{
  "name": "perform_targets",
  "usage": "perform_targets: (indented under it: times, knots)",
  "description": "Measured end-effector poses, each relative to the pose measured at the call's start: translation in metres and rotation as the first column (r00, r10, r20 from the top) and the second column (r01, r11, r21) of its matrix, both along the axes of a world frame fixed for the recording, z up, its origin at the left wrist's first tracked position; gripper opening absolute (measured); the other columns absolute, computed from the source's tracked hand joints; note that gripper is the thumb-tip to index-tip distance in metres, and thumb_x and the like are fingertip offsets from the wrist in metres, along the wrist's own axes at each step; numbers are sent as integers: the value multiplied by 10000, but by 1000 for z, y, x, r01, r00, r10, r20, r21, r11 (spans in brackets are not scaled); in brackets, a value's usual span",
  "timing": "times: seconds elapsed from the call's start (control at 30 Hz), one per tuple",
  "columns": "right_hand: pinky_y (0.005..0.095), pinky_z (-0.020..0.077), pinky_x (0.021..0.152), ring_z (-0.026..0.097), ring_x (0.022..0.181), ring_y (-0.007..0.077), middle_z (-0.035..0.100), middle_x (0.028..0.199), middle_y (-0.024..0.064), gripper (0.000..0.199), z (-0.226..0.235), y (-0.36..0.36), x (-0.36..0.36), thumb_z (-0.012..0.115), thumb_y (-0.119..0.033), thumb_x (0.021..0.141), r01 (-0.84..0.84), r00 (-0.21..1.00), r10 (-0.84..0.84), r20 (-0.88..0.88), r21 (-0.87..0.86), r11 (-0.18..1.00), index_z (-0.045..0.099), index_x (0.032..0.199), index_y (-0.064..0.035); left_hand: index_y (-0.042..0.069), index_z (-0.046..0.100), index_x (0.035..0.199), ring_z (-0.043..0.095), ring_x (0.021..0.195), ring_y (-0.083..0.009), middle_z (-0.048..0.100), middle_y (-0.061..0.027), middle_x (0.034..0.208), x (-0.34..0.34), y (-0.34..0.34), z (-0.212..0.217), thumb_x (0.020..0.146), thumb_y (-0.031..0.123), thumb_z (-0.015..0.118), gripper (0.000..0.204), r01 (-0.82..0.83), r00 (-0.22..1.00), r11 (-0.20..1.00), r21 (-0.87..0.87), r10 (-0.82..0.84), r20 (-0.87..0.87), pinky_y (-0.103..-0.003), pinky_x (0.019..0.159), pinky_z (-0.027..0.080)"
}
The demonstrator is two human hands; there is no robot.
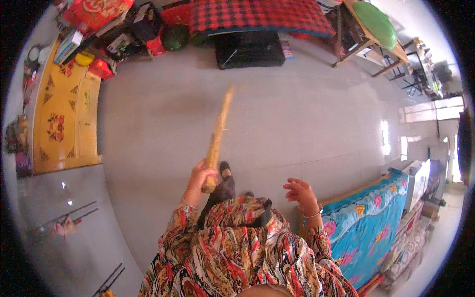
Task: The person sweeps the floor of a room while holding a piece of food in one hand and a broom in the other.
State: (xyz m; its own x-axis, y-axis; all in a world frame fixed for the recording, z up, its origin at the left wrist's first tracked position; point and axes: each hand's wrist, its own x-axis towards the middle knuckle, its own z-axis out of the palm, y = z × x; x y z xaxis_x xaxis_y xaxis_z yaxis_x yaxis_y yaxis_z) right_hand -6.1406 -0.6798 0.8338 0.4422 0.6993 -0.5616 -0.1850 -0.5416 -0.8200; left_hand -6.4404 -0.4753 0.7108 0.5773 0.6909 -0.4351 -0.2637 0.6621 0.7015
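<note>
My left hand (pixel 200 177) is wrapped round the thick lower end of a long, yellow-brown stick (pixel 218 127). The stick tilts slightly to the right, and its thinner far end is blurred over the grey floor, so its exact kind is unclear. Out to the right, my right hand (pixel 300 192) is in the air with its fingers apart and partly bent, nothing in them. The nearest thing to it is a bed or bench covered with a blue flowered cloth (pixel 361 222). One dark shoe (pixel 225 168) shows on the floor beside the stick's lower end.
A yellow cabinet with flower patterns (pixel 62 119) stands at the left. Along the far side are a red-and-black checked cloth (pixel 262 17), a black case-like box (pixel 250 50) beneath it and a wooden table (pixel 368 37) bearing a green oval thing (pixel 374 24). Grey tiled floor (pixel 297 109) lies between.
</note>
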Motion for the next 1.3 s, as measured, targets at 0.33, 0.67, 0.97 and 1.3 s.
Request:
perform_targets:
  times: [0.33, 0.67, 0.97, 1.3]
  knots:
    - [294, 527, 590, 627, 645, 174, 674, 914, 125, 404, 4, 12, 25, 531, -230, 906, 155, 981, -157, -113, -26, 988, 532, 1210, 36, 55, 524, 863, 520, 480, -181, 537, -42, 693, 54, 139, -18, 691, 33, 652, 215, -187, 936, 975, -120, 140, -322, -330, 441, 454]
    - [291, 522, 564, 624, 634, 175, 663, 973, 148, 422, 67, 74, 185, 534, -251, 920, 157, 979, -149, -140, 46, 987, 514, 1217, 49, 33, 540, 1135, 585, 583, -159, 586, -60, 738, 249, 125, 61, 732, 63, 644, 417, 319, 933, 946, 65, -301, -197, -308, 502, 508]
    - [296, 527, 551, 626, 608, 188, 659, 988, 160, 423, 97, 127, 282, 531, -227, 919, 223, 971, -217, -104, 45, 974, 501, 1225, 63, 6, 508, 1147, 584, 529, -183, 587, -99, 745, 338, 181, 166, 768, 57, 615, 397, 193, 975, 980, -50, -197, -104, -314, 441, 506]
    - [301, 523, 592, 608, 660, 177, 644, 871, 110, 411, 115, 314, 249, 546, -305, 924, 270, 899, -237, -369, 40, 962, 534, 1134, 48, 33, 552, 914, 587, 541, -164, 576, -55, 668, 448, 288, 188, 740, 79, 667, 213, 390, 912, 921, 6, -385, -144, -301, 505, 504]
